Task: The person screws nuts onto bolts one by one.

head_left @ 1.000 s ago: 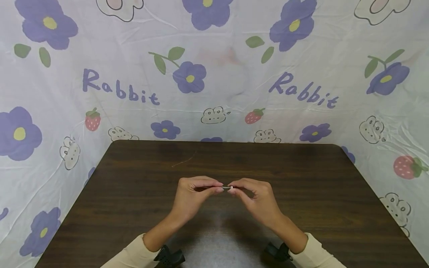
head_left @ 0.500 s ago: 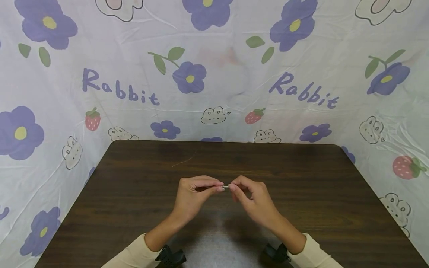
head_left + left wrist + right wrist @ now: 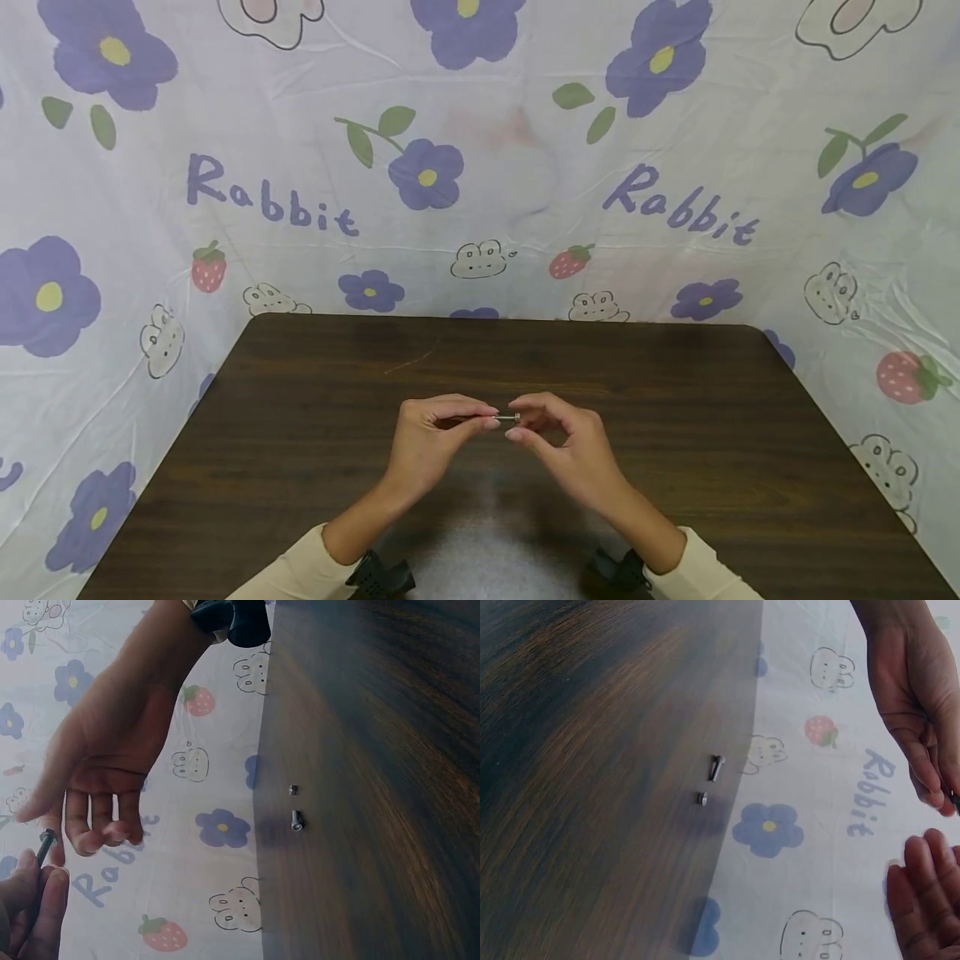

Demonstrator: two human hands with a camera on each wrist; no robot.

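Note:
A small metal bolt [image 3: 506,417] is pinched between the thumb and fingertips of my left hand [image 3: 429,437], held level above the table. Its wider end [image 3: 46,835] points toward the right hand in the left wrist view; the other end is hidden by the left fingers. My right hand [image 3: 576,442] is beside that end, its thumb and index finger parted around it without gripping. In the left wrist view, the right hand's other fingers [image 3: 101,814] are loosely bent.
Both wrist views show a second bolt [image 3: 298,820] and a small nut-like piece [image 3: 293,790] lying on the dark wooden table [image 3: 300,500]; the head view does not show them. A printed cloth [image 3: 525,192] hangs behind the table.
Half a second ago the right thumb and fingertip closed over the bolt's end; now they are spread apart and that end shows. The left hand keeps its pinch, nearly still.

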